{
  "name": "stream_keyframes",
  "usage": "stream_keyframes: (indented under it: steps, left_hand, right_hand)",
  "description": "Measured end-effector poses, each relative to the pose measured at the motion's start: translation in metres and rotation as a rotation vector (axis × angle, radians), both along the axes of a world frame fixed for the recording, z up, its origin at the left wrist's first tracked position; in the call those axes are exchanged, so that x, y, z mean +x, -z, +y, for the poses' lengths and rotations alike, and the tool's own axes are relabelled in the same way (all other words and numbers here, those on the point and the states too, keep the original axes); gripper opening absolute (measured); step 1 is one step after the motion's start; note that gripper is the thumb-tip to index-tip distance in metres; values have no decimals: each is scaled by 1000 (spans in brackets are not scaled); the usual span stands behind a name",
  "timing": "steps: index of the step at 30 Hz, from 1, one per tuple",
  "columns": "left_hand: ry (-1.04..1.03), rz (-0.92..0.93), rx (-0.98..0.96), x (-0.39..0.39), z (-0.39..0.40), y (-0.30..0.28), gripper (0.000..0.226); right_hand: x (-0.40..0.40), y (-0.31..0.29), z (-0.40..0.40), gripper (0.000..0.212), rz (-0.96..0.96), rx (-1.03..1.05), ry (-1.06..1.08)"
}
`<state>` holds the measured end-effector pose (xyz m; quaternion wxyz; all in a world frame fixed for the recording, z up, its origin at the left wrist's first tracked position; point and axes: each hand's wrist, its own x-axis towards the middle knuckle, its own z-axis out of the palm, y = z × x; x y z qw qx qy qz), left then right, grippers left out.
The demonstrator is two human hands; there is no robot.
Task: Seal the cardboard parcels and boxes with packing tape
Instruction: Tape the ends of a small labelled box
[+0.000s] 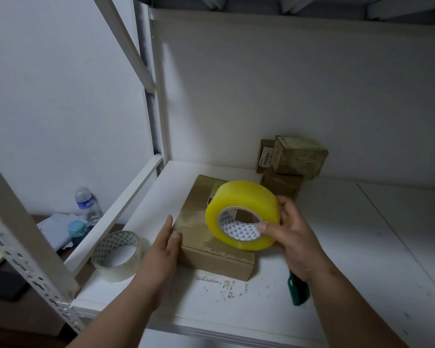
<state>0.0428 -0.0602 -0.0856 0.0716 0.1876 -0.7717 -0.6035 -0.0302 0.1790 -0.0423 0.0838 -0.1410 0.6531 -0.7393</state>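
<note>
While the right hand (pixel 290 231) pinches the yellow tape roll (pixel 241 215) upright above the box (pixel 211 237), near the shelf's (pixel 362 247) front left corner, the tape could stick crooked or fold onto itself if the box slides. The left hand (pixel 165 243) rests flat, fingers straight, against the box's left edge.

Dim room w/ plain white walls (pixel 60 96), white metal shelf unit (pixel 362 234) w/ slotted uprights (pixel 28 259).
</note>
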Motion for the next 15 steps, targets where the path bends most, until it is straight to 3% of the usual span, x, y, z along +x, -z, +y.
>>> stream_keyframes:
  steps: [4, 6, 10, 15]
  left_hand:
    - [161, -15, -639, -8, 10, -4, 74]
    - [250, -13, -804, -13, 11, -7, 100]
    - [330, -52, -837, -22, 5, -6, 140]
    - [378, -92, -703, -29, -3, -6, 130]
  right_hand:
    - [-1, 4, 9, 64, -23, 56, -13]
    - [1, 8, 8, 67, -2, 155, -7]
    - [5, 6, 8, 62, 9, 229, 10]
    - [7, -17, 18, 54, 52, 237, -72]
